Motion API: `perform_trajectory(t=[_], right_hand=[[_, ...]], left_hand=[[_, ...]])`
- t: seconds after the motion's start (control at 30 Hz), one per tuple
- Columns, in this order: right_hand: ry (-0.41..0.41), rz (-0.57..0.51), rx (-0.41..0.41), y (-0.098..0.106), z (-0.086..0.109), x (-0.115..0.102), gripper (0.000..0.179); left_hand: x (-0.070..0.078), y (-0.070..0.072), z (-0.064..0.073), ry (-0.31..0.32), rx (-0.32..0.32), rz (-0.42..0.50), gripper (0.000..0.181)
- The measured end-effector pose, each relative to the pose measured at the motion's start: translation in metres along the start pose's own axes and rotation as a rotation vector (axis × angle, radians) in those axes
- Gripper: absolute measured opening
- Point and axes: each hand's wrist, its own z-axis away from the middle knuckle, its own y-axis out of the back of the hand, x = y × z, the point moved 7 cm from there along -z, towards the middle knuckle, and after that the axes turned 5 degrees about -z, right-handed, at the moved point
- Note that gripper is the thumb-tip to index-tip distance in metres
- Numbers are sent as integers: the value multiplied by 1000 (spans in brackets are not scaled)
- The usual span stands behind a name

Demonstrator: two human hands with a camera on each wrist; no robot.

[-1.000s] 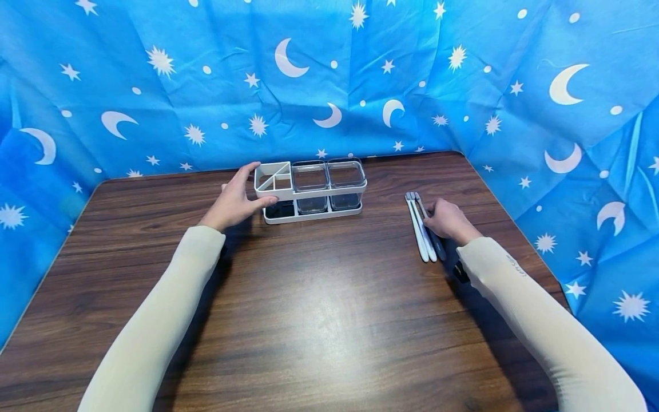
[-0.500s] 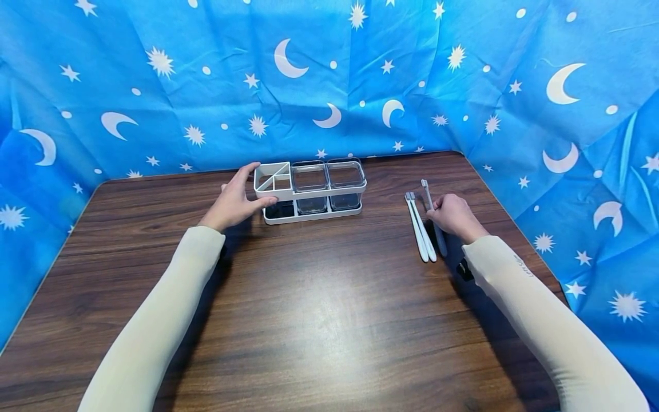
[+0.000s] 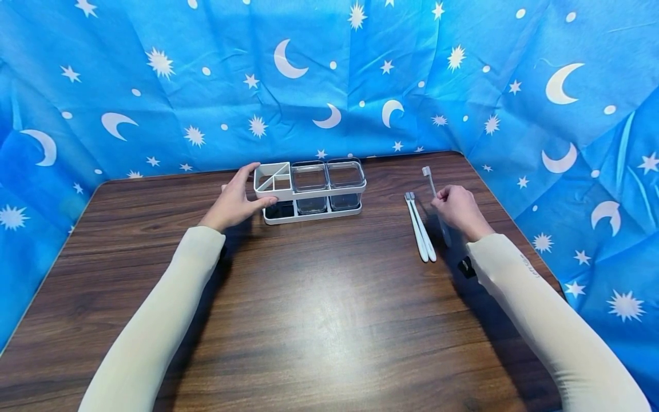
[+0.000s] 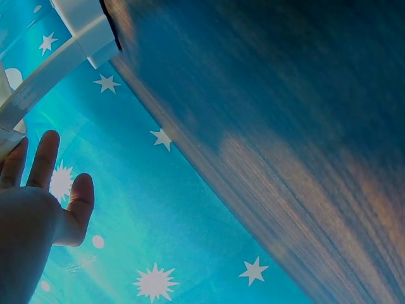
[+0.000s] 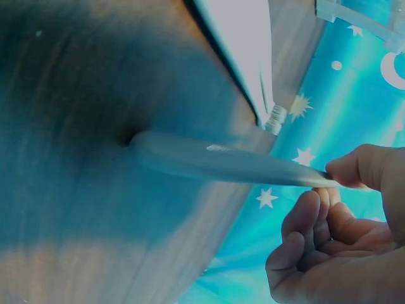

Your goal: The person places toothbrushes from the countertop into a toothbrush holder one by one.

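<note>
My right hand [image 3: 458, 210] pinches a dark grey toothbrush [image 3: 431, 184] between thumb and fingers. Its bristle head points up and away, and in the right wrist view the thick handle end [image 5: 190, 158] slants toward the table. Two white toothbrushes [image 3: 418, 229] lie side by side just left of that hand. Toward the back of the table stands a white two-tier toothbrush holder [image 3: 329, 191]. My left hand [image 3: 231, 201] grips its left end, thumb at the front and fingers around behind, beside a divided compartment [image 3: 274, 182]. Part of the left hand shows in the left wrist view, below the holder's white frame [image 4: 88, 31].
Two clear cups [image 3: 310, 182] sit in the holder, right of the divided compartment. Behind the dark wood table [image 3: 309, 297] hangs a blue cloth [image 3: 216, 97] with moons and stars, which also runs along both sides.
My right hand has taken the grey toothbrush from beside the white ones and raised it, shifting slightly up and right. The left hand and the holder have stayed put.
</note>
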Motion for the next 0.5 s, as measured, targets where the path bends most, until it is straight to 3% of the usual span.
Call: perform_trajectory(t=[0.23, 0.5], right_hand=[[24, -32, 83, 12, 2, -8, 20], [143, -95, 181, 20, 5, -24, 19]], left_hand=[[-2, -1, 1, 5, 3, 4, 97], [-2, -2, 1, 9, -6, 9, 97]])
